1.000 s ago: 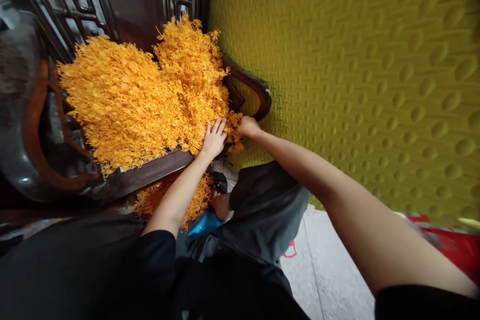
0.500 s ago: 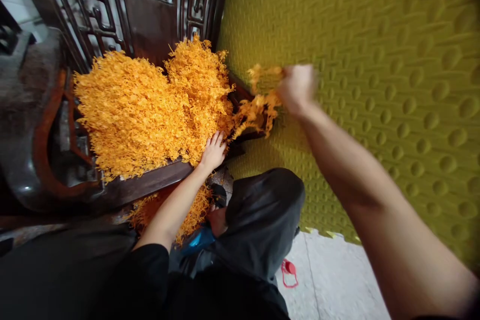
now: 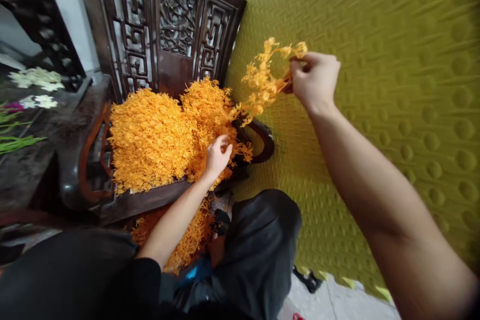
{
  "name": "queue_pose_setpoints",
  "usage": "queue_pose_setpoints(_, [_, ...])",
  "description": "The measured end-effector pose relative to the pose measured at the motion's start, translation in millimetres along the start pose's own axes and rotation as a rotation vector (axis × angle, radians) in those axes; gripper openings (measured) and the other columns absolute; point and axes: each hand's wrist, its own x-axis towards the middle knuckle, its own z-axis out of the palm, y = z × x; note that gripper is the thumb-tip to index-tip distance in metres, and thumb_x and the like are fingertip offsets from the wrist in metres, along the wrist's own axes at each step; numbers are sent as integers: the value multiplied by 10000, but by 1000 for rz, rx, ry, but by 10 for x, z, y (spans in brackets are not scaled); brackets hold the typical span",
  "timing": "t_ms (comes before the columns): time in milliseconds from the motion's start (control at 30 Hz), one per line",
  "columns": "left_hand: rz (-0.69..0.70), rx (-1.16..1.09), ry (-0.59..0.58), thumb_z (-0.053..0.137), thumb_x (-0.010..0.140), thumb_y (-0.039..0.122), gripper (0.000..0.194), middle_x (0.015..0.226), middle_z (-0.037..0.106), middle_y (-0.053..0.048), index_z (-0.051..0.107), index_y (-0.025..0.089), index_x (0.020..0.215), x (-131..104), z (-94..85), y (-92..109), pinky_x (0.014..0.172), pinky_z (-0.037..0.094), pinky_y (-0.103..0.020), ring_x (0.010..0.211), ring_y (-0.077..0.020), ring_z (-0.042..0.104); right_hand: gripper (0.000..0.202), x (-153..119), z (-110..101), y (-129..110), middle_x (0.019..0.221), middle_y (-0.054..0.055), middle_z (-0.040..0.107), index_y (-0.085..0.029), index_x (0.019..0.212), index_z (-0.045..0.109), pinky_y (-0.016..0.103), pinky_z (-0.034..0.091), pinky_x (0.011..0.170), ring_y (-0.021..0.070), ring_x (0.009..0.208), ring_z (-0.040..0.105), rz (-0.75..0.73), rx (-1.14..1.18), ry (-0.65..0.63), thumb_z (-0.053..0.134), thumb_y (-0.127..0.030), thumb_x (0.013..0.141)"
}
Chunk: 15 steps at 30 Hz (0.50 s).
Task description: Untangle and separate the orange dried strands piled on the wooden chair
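Bright orange flower sprigs (image 3: 262, 77) hang from my right hand (image 3: 317, 80), its fingers closed on their stems in front of the yellow-green mat. The sprigs' lower end reaches down to a heap of orange flowers (image 3: 150, 140) piled on a dark carved wooden chair (image 3: 176, 67). Over the near right part of that heap is my left hand (image 3: 218, 156), fingers curled in; whatever they grip cannot be made out among the flowers.
A textured yellow-green foam mat (image 3: 367, 60) stands upright along the right. More orange flowers (image 3: 191, 235) lie below the chair seat. At left, white flowers (image 3: 37, 85) and green stems (image 3: 18, 142) rest on a dark surface. The chair's curved armrest (image 3: 266, 140) juts beside the mat.
My right hand has risen and moved right, drawing the orange sprigs up off the heap. My left hand has gone from lying flat on the heap's edge to curled fingers. The view has tilted up.
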Motion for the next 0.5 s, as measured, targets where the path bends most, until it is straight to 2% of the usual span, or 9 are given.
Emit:
queue_pose_setpoints(67, [29, 15, 229, 641, 971, 439, 768, 1575, 482, -205, 298, 159, 1598, 99, -165, 146, 1215, 453, -491, 1481, -294, 467, 289, -244, 229, -13, 848, 97, 733, -123, 1157, 713, 317, 606, 604, 186, 659, 728, 25, 141, -36, 550, -271, 970])
queue_pose_setpoints(100, [67, 30, 297, 716, 911, 489, 923, 1626, 403, -220, 225, 153, 1617, 130, -221, 203, 1255, 407, -503, 1538, -317, 381, 269, -379, 334, -29, 807, 83, 723, -113, 1134, 718, 313, 609, 579, 174, 608, 714, 58, 221, -104, 579, -252, 951])
queue_pose_setpoints(133, [109, 44, 316, 758, 872, 510, 1011, 1653, 353, -225, 182, 157, 1624, 146, -251, 243, 1274, 386, -501, 1561, -327, 337, 257, -514, 425, -50, 795, 72, 716, -110, 1126, 716, 317, 618, 572, 168, 586, 708, 97, 310, -199, 598, -246, 942])
queue_pose_setpoints(200, [155, 52, 253, 742, 895, 478, 964, 1655, 359, -209, 174, 196, 1621, 135, -232, 261, 1247, 436, -472, 1530, -308, 402, 236, -756, 544, -101, 804, 53, 700, -126, 1108, 707, 327, 638, 581, 156, 571, 702, 167, 467, -346, 624, -270, 942])
queue_pose_setpoints(267, [155, 35, 188, 678, 951, 380, 769, 1578, 488, -177, 269, 230, 1586, 77, -140, 201, 1157, 532, -437, 1407, -272, 561, 235, -929, 569, -140, 796, 32, 680, -156, 1098, 698, 322, 639, 575, 142, 554, 685, 188, 569, -376, 641, -327, 948])
queue_pose_setpoints(367, [186, 68, 163, 630, 964, 266, 553, 1397, 666, -121, 438, 231, 1481, -10, -6, 63, 1086, 582, -434, 1250, -251, 681, 278, -1050, 470, -138, 813, 23, 684, -206, 1136, 677, 303, 613, 554, 144, 573, 680, 138, 648, -212, 637, -417, 959])
queue_pose_setpoints(500, [342, 111, 200, 567, 1004, 312, 473, 1361, 695, -122, 492, 203, 1458, 32, 7, 43, 1041, 603, -408, 1229, -241, 694, 255, -1058, 296, -47, 888, 24, 692, -230, 1119, 678, 257, 578, 547, 120, 611, 670, 51, 725, 161, 621, -428, 969])
